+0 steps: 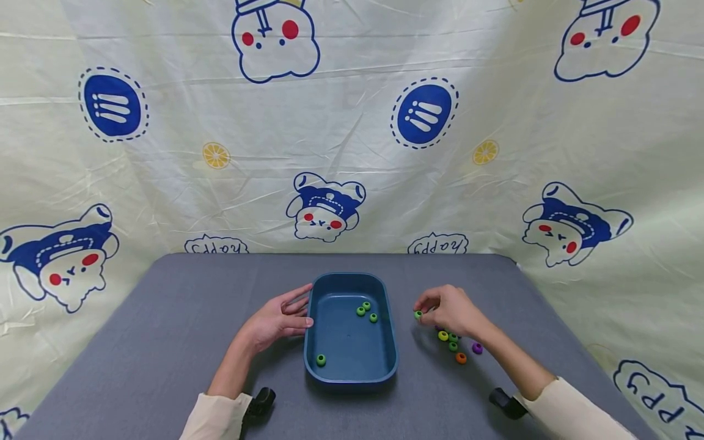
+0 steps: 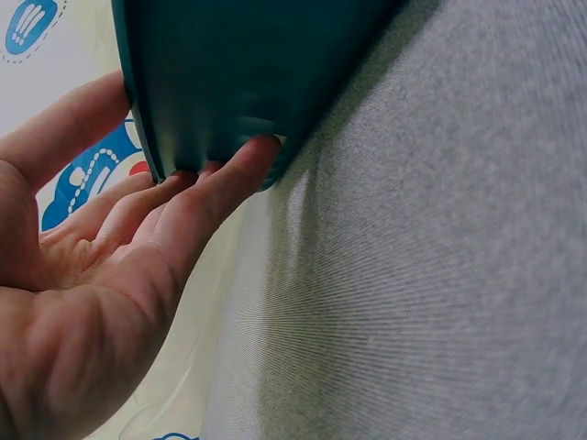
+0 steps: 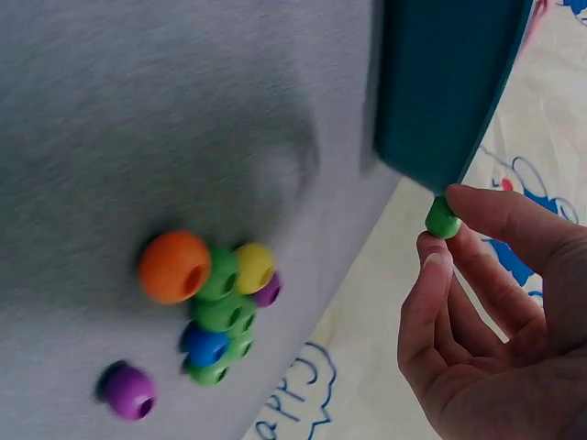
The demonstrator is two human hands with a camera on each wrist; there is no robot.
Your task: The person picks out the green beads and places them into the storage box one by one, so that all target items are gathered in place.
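My right hand (image 1: 452, 310) pinches a green bead (image 3: 443, 218) between thumb and fingertips, held up to the right of the blue tray (image 1: 352, 373). At the tray's left side is my left hand (image 1: 280, 319), its fingers extended against the outer wall and the thumb at the rim. In the left wrist view the fingertips (image 2: 261, 147) touch the tray's wall. Inside the tray lie several green beads, three grouped toward the upper right and one green bead (image 1: 321, 360) by the lower left corner.
Under and beside my right hand lies a loose group of beads: an orange bead (image 3: 174, 267), a yellow bead (image 3: 254, 267), a blue bead (image 3: 204, 344), several green ones and a purple bead (image 3: 130, 393) apart. A printed cloth (image 1: 352, 122) hangs behind the grey table (image 1: 220, 275).
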